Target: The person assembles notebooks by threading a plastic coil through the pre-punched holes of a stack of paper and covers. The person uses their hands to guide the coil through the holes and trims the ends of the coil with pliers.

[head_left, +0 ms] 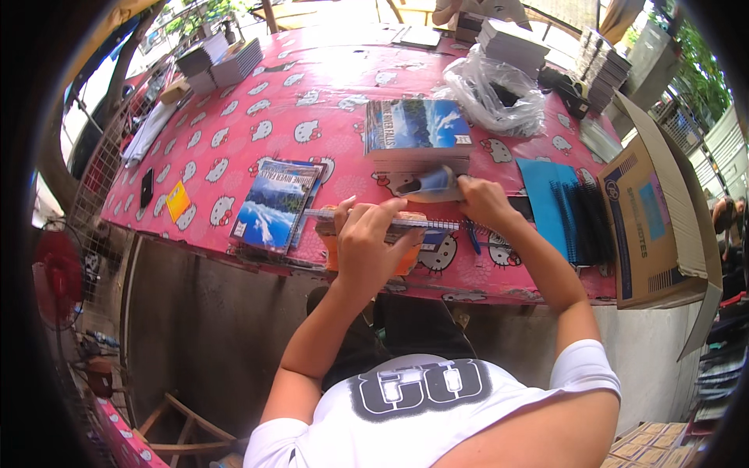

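Two hands of mine are busy at the near side of the pink table [211, 140]. My left hand [365, 238] is clamped on an orange-covered spiral notebook [335, 248], fingers bent over its upper edge and thumb on the near side. That notebook sits right in front of me, close to the table's edge. My right hand [485, 203] has its fingers together, pinching the right end of a curled bluish piece [437, 186]; it is too blurred to name. Just beyond stands a stack of waterfall-covered books [421, 129], and left of the notebook lies a smaller pile [273, 207]. On my right, black coils [581, 222] lie over blue sheets [542, 183], beside an open cardboard box [647, 218].
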`<action>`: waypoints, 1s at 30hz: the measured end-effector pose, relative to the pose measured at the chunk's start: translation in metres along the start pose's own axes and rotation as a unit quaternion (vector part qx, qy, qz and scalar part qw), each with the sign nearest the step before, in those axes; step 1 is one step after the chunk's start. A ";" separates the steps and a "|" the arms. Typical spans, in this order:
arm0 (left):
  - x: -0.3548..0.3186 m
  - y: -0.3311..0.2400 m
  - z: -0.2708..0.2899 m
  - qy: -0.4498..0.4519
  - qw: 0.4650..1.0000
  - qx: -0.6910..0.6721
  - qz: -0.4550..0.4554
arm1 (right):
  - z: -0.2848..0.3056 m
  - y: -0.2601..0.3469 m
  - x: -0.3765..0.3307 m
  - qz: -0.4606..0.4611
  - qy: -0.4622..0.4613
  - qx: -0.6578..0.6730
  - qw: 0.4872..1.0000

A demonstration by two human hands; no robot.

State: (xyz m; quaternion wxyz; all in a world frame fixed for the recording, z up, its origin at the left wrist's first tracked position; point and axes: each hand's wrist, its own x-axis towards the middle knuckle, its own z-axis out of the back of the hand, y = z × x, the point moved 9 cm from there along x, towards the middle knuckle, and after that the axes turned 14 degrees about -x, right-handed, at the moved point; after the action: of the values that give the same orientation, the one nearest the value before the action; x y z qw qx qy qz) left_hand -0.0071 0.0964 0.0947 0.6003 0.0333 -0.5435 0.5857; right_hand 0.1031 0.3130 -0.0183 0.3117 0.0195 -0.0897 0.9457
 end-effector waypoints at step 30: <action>0.004 0.034 0.038 -0.020 0.998 0.018 0.051 | 0.078 0.062 0.005 0.107 -0.035 0.706 0.699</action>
State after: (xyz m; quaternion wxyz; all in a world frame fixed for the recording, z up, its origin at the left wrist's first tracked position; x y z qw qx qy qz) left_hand -0.0570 0.0838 0.0929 0.5580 0.0278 -0.5461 0.6242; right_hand 0.0610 0.2531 0.0496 0.0994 0.2574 0.5923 0.7570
